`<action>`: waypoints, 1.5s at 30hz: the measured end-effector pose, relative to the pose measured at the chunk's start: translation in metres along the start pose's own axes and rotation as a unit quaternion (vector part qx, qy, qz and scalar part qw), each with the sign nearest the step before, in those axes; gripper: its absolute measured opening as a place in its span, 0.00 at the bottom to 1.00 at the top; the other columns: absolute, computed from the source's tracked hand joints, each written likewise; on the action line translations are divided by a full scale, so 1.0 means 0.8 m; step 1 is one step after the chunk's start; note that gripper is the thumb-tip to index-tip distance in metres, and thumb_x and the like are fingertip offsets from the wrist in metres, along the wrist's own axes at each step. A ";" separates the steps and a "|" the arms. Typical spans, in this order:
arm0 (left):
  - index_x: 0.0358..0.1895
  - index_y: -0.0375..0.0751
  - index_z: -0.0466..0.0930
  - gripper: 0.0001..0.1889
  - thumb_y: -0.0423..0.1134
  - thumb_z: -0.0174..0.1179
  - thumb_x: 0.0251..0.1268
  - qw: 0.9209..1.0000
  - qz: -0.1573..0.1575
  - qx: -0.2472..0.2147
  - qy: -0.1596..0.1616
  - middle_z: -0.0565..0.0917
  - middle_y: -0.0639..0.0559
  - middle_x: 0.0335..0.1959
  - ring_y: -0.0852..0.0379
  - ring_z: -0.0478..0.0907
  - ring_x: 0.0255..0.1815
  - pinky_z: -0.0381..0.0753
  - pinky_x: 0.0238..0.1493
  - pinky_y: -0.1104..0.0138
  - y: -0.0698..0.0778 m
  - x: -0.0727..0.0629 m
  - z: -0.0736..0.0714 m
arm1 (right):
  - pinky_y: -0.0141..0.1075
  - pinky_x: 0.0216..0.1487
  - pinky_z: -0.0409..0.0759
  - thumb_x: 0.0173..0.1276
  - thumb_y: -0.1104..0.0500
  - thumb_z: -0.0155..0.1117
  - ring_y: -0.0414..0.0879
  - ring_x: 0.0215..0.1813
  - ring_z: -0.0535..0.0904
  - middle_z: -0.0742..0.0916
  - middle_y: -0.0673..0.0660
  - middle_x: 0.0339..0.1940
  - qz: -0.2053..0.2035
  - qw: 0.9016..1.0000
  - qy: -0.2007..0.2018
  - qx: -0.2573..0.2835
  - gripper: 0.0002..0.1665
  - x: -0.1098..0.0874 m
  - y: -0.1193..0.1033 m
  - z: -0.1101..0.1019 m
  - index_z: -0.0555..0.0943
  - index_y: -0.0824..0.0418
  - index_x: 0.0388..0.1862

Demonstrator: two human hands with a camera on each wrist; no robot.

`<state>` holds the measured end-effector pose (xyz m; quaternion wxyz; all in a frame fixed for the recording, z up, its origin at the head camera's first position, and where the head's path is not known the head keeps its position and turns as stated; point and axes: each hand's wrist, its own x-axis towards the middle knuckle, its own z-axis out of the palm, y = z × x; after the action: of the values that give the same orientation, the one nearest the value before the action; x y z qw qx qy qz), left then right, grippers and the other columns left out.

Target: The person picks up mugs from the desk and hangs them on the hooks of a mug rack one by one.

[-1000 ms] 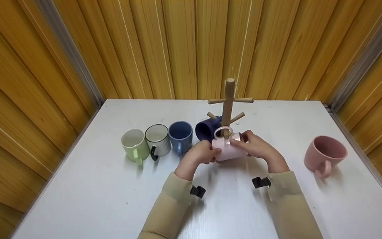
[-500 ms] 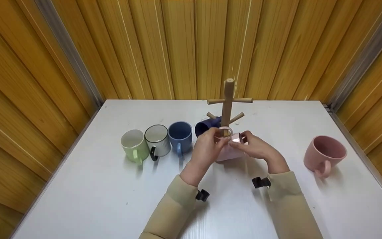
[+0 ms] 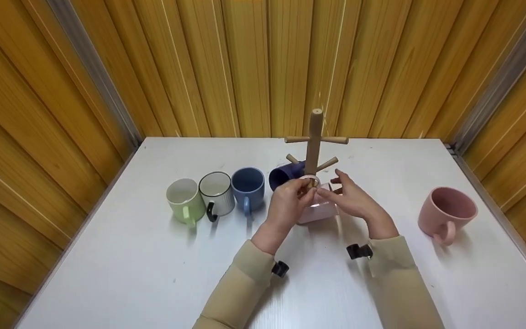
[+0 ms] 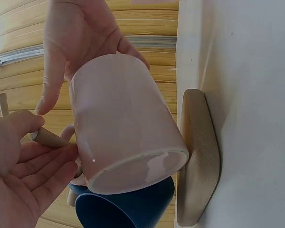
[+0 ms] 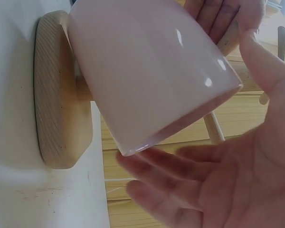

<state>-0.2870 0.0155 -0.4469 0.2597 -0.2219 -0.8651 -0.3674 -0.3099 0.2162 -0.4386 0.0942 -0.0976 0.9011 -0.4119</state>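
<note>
A pale pink mug [image 3: 318, 211] lies on its side at the front of a wooden mug tree [image 3: 314, 151], its handle [image 3: 310, 177] looped around a low front peg. My left hand [image 3: 286, 205] is at that handle. In the left wrist view its thumb is at the peg's end [image 4: 43, 137], with the fingers [image 4: 57, 166] beneath, against the mug by the handle. My right hand [image 3: 356, 201] is beside the mug's rim, fingers spread and relaxed; in the right wrist view the fingers [image 5: 161, 171] lie just below the rim.
A dark blue mug [image 3: 286, 176] hangs tilted on the tree's left side. Left of it stand a blue mug [image 3: 249, 189], a white black-rimmed mug [image 3: 219, 198] and a green mug [image 3: 185, 201]. A pink mug [image 3: 445, 212] stands far right on the white table [image 3: 121, 274].
My left hand has moved from the mug's base end up to the handle and peg. My right hand has loosened its grip on the rim and spread its fingers.
</note>
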 end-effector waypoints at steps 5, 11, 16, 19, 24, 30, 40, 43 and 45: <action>0.49 0.35 0.88 0.11 0.36 0.68 0.68 0.999 -0.029 -0.035 -0.030 0.91 0.45 0.39 0.56 0.88 0.39 0.87 0.43 0.73 -0.003 0.001 -0.004 | 0.66 0.73 0.69 0.76 0.41 0.61 0.68 0.76 0.68 0.56 0.67 0.85 -0.047 0.993 0.092 0.053 0.58 0.001 0.003 -0.002 0.37 0.61 0.86; 0.52 0.36 0.88 0.12 0.35 0.66 0.69 0.991 -0.081 -0.084 -0.072 0.92 0.45 0.42 0.55 0.89 0.42 0.88 0.47 0.70 -0.007 0.007 -0.012 | 0.69 0.71 0.69 0.80 0.58 0.56 0.66 0.75 0.70 0.65 0.66 0.80 -0.106 0.985 0.130 0.047 0.36 0.000 0.006 -0.005 0.57 0.63 0.82; 0.55 0.37 0.88 0.14 0.37 0.67 0.70 0.977 -0.137 -0.130 -0.097 0.92 0.46 0.47 0.55 0.89 0.48 0.87 0.51 0.69 -0.009 0.011 -0.020 | 0.63 0.67 0.76 0.80 0.65 0.53 0.65 0.70 0.75 0.72 0.67 0.74 -0.118 0.982 0.148 0.019 0.29 -0.003 0.004 -0.009 0.65 0.66 0.77; 0.55 0.38 0.88 0.14 0.37 0.68 0.69 0.972 -0.159 -0.142 -0.096 0.92 0.46 0.48 0.55 0.89 0.49 0.87 0.51 0.68 -0.011 0.013 -0.024 | 0.60 0.65 0.80 0.79 0.67 0.52 0.65 0.68 0.78 0.75 0.67 0.72 -0.120 0.980 0.158 0.000 0.26 -0.005 0.001 -0.010 0.68 0.66 0.74; 0.47 0.36 0.90 0.11 0.35 0.72 0.63 0.971 -0.168 -0.164 -0.050 0.92 0.44 0.42 0.53 0.90 0.43 0.88 0.46 0.68 -0.018 0.015 -0.027 | 0.59 0.62 0.82 0.78 0.67 0.53 0.64 0.63 0.81 0.79 0.66 0.67 -0.106 0.979 0.175 -0.011 0.21 -0.010 -0.006 -0.015 0.74 0.66 0.68; 0.40 0.37 0.89 0.08 0.33 0.75 0.59 0.970 -0.165 -0.175 0.030 0.92 0.45 0.37 0.54 0.89 0.36 0.86 0.40 0.70 -0.031 0.014 -0.024 | 0.55 0.56 0.83 0.77 0.70 0.55 0.62 0.57 0.84 0.85 0.68 0.59 -0.102 0.977 0.185 -0.023 0.16 -0.018 -0.014 -0.020 0.81 0.68 0.60; 0.39 0.34 0.87 0.05 0.31 0.71 0.63 0.967 -0.168 -0.172 0.079 0.91 0.42 0.37 0.54 0.87 0.36 0.85 0.39 0.71 -0.045 0.022 -0.019 | 0.55 0.52 0.84 0.73 0.70 0.62 0.62 0.51 0.85 0.89 0.66 0.49 -0.097 0.981 0.156 -0.070 0.12 -0.037 -0.032 -0.023 0.86 0.66 0.52; 0.41 0.35 0.88 0.05 0.32 0.70 0.64 0.966 -0.183 -0.167 0.070 0.91 0.42 0.38 0.55 0.86 0.36 0.85 0.39 0.71 -0.047 0.026 -0.018 | 0.51 0.47 0.84 0.71 0.69 0.65 0.60 0.48 0.86 0.89 0.65 0.45 -0.113 0.978 0.154 -0.088 0.10 -0.042 -0.037 -0.022 0.87 0.66 0.49; 0.42 0.35 0.88 0.06 0.32 0.70 0.65 0.967 -0.190 -0.160 0.062 0.91 0.43 0.39 0.55 0.87 0.37 0.85 0.39 0.71 -0.048 0.031 -0.017 | 0.48 0.44 0.83 0.70 0.69 0.67 0.59 0.46 0.86 0.89 0.64 0.44 -0.124 0.975 0.156 -0.096 0.08 -0.044 -0.040 -0.020 0.88 0.66 0.46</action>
<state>-0.3239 -0.0144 -0.4437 0.1992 -0.0688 -0.8034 -0.5569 -0.2765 0.2164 -0.4005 -0.1091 -0.1512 0.9209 -0.3424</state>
